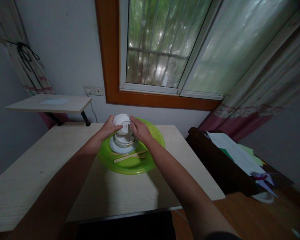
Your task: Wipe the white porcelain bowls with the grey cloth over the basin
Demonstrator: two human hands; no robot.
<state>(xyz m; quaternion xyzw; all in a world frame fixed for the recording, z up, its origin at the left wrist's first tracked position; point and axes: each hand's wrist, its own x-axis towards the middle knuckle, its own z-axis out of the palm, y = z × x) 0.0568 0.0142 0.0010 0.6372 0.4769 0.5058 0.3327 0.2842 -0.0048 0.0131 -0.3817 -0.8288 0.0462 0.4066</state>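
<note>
Over the stacked bowls on the green tray, left hand and right hand, part-curled, clasp a tilted white bowl; uneven grip could let it slip, toppling the stack.

Dim room, cool daylight through the wide metal-framed glass window — bright white spots in its panes, soft-edged shadows across the pale wood-grain surface, murky lower corners, wide-angle stretching toward the edges, fine detail softened.
</note>
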